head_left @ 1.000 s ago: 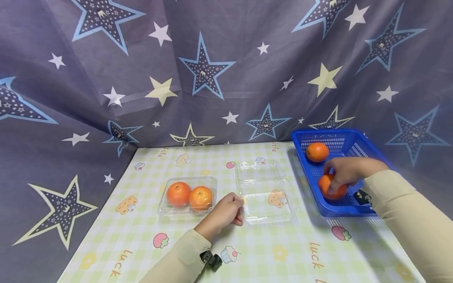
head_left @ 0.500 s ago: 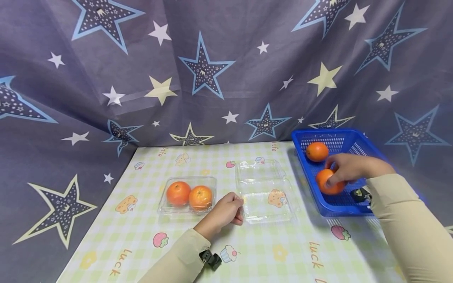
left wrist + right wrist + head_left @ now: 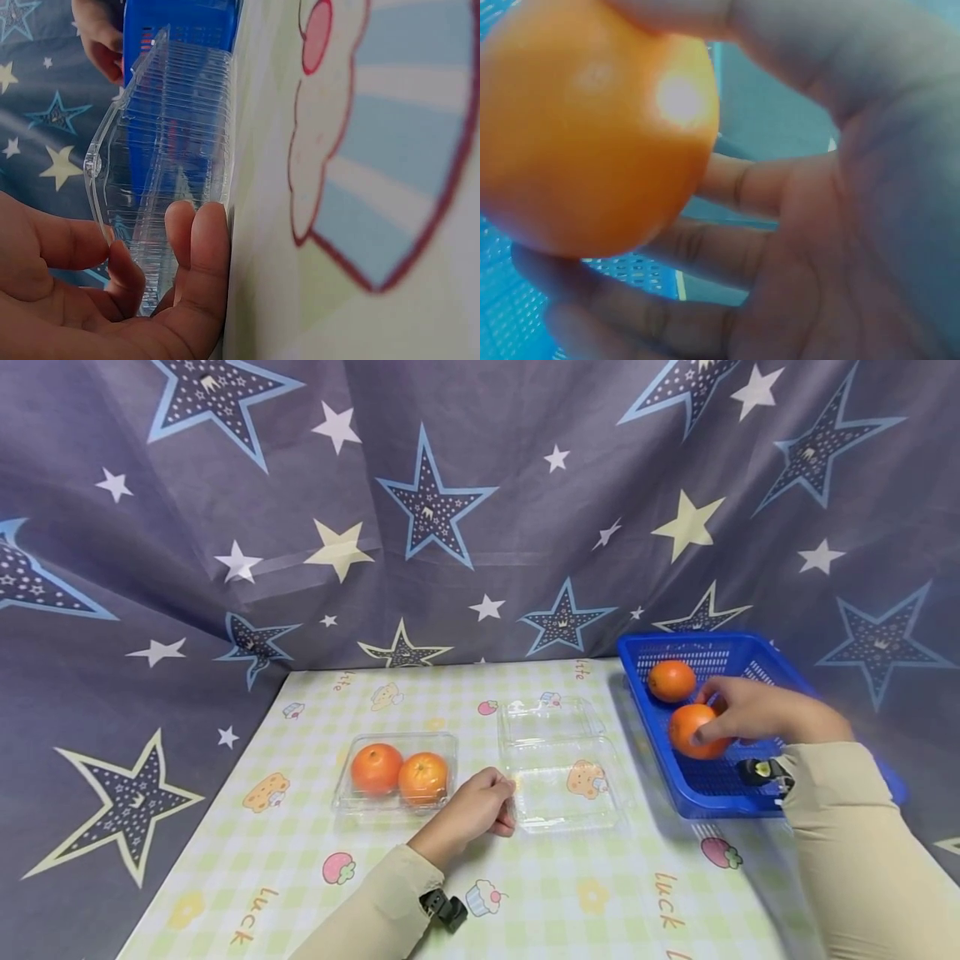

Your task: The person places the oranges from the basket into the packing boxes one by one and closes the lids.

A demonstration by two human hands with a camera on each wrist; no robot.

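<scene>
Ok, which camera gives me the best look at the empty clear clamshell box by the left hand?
The head view: the whole empty clamshell box shows there, lid open, with the left hand at its near-left edge. The left wrist view shows only its ribbed edge side-on beside the fingers. The right wrist view shows none of it.

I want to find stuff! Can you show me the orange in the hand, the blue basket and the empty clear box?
orange in the hand (image 3: 688,728), head view, on its bare left side.
blue basket (image 3: 697,641), head view, on its far rim.
empty clear box (image 3: 566,814), head view, on its near wall.
</scene>
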